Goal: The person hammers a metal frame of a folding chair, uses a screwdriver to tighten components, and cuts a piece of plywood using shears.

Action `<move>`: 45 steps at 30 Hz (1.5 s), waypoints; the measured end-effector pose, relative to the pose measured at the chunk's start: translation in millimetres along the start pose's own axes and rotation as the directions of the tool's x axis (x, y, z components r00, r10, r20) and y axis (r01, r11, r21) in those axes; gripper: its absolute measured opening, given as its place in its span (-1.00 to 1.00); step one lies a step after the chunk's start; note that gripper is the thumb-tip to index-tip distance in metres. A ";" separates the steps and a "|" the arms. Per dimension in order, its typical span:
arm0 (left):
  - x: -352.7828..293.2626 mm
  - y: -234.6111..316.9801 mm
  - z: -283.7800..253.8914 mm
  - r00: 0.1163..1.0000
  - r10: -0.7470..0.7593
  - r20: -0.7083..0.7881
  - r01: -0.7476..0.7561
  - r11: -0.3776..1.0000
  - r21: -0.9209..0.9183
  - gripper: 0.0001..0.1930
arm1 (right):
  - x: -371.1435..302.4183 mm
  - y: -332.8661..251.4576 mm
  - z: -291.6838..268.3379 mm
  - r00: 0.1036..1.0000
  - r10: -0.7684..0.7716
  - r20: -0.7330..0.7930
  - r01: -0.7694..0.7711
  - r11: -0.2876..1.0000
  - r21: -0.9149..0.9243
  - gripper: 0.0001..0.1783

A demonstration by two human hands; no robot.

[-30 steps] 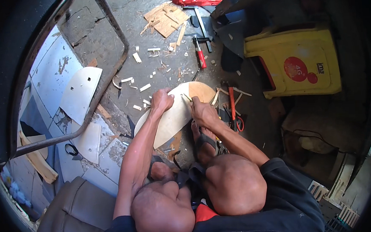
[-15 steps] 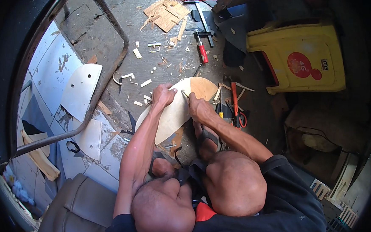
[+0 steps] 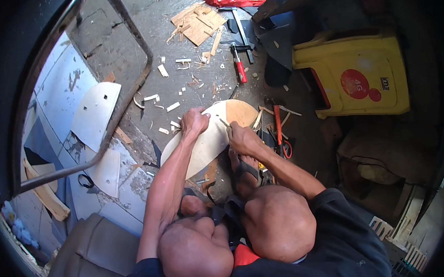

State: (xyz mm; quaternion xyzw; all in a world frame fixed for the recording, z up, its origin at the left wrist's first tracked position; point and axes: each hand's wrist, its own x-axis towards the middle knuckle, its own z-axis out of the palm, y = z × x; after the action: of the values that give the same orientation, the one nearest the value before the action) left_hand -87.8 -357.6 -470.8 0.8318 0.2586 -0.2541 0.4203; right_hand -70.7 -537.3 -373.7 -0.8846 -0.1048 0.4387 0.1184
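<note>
Here the left hand is curled over the upper edge of a pale, rounded plywood panel, fingers closed on the rim and pinning it. The panel lies tilted on the concrete floor at the middle of the view, running from seven o'clock up to one o'clock, its far end a darker round lobe. The right hand, at three o'clock of the left and just beside it, is wrapped shut around a thin tool whose tip touches the panel; what kind of tool, I cannot tell. A sandalled foot rests at six o'clock of that hand. Wood chips lie scattered at eleven o'clock, a red-handled tool at twelve, a yellow plastic stool at two.
</note>
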 end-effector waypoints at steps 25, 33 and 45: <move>27.1 29.0 -60.7 0.830 0.235 0.505 -0.537 0.579 0.614 -0.78 | -0.1 -16.9 14.8 0.964 -0.259 -0.055 0.242 0.947 -0.212 -0.63; 15.4 15.0 -54.1 0.843 0.291 0.452 -0.530 0.587 0.612 -0.60 | 8.4 -25.3 31.4 0.969 -0.249 0.000 0.242 0.942 -0.233 -0.69; 16.3 18.8 -53.9 0.837 0.291 0.464 -0.539 0.587 0.604 -0.68 | 7.9 -29.1 28.6 0.968 -0.252 0.010 0.245 0.926 -0.288 -0.66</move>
State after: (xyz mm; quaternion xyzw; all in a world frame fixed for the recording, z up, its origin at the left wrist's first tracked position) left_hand -52.6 -318.9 -442.7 0.9126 -0.1360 -0.3563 0.1474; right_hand -91.3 -504.0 -387.6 -0.8778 -0.2767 0.3885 0.0450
